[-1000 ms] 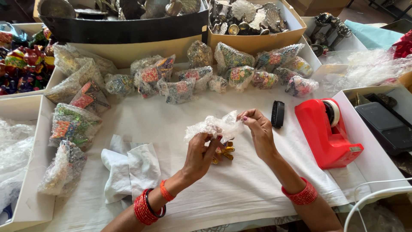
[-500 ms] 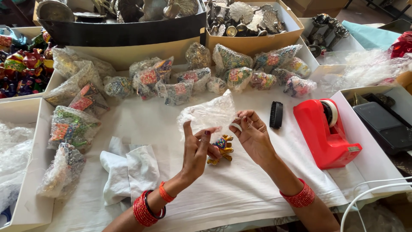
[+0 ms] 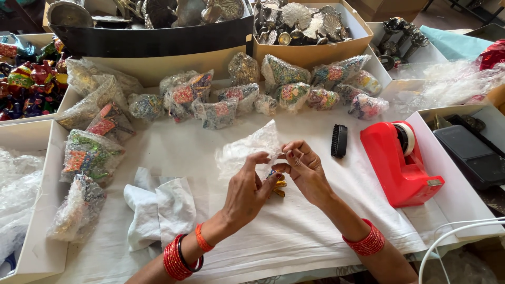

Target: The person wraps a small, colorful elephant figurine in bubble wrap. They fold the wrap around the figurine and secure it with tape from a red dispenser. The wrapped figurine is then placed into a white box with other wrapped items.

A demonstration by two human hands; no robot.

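Bubble wrap (image 3: 247,150), a small clear sheet, is hanging between both hands just above the middle of the table (image 3: 294,236), over its white cloth cover. Left hand (image 3: 247,186) is pinching the sheet's lower edge, thumb and forefinger closed together on the film; right hand (image 3: 305,168) is pinching the neighbouring corner, fingertips likewise closed on it, other fingers curled loose. Sheet is looking very light and limp, drooping and crinkling where unsupported; judging it slippery and apt to fold on itself, so edges and corners are the sensible places to hold, as both hands are doing. Directly beneath the hands a small painted figurine (image 3: 278,185) is lying on the cloth, yellow and multicoloured, mostly hidden by the fingers; whether the left fingers are touching it I cannot tell. Judging it hard, light and chippable, with thin projecting parts, so better taken by the body than by the extremities. Around: a crumpled white cloth (image 3: 158,210) lying near the left wrist, a red tape dispenser (image 3: 400,163) standing to the right, a small black brush (image 3: 339,140) between dispenser and hands. Wrapped bundles (image 3: 215,102) of similar coloured pieces are lining the far side and the left side of the table; cardboard boxes (image 3: 310,52) of metal pieces are sitting behind them.
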